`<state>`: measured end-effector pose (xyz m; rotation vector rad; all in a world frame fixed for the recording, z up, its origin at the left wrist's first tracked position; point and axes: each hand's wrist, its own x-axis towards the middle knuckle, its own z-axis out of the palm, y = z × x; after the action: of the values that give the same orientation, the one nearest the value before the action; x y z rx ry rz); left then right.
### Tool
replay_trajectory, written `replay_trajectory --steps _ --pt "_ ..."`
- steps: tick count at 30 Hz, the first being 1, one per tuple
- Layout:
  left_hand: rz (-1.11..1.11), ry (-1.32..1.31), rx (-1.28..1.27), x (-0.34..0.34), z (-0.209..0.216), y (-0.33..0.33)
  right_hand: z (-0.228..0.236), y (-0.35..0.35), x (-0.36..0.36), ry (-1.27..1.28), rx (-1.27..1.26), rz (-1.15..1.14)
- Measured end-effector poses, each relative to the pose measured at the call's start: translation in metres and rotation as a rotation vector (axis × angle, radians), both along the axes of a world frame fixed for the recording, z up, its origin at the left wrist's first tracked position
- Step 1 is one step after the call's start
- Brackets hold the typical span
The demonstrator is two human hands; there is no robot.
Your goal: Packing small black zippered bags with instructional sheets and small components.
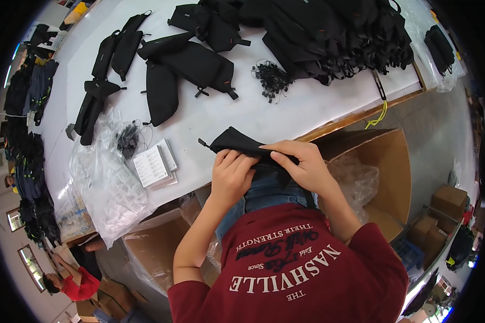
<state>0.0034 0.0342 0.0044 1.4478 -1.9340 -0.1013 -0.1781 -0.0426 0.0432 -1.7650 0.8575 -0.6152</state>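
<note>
Both hands hold a black fabric pouch [237,141] at the front edge of the white table, close to my body. My left hand [233,173] has its fingers curled over the pouch's near edge. My right hand [303,163] pinches the right end, with thumb and forefinger along the top. A small black tab sticks out at the pouch's far left corner. Its underside is hidden by my hands. Beyond it, several similar black pouches [196,62] lie across the table. A bunch of black tag strings [272,78] sits near the large heap.
A large heap of black bags [334,37] fills the far right. Clear plastic bags [105,183], white printed cards [152,164] and more strings [127,139] lie at left. Open cardboard boxes [388,177] stand below the table edge. A person in red [81,282] is at lower left.
</note>
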Motion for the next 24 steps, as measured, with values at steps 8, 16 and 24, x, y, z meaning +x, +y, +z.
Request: replay_trajectory --steps 8,16,24 --pt "-0.03 -0.005 0.148 0.007 0.016 0.009 -0.012 -0.014 0.015 0.003 0.09 0.111" --pt "-0.044 0.064 0.713 0.036 0.022 -0.008 -0.032 -0.049 0.058 0.072 0.168 0.341" --pt "0.03 0.051 0.692 0.047 0.012 -0.025 -0.064 0.017 -0.019 0.442 -0.289 -0.135"
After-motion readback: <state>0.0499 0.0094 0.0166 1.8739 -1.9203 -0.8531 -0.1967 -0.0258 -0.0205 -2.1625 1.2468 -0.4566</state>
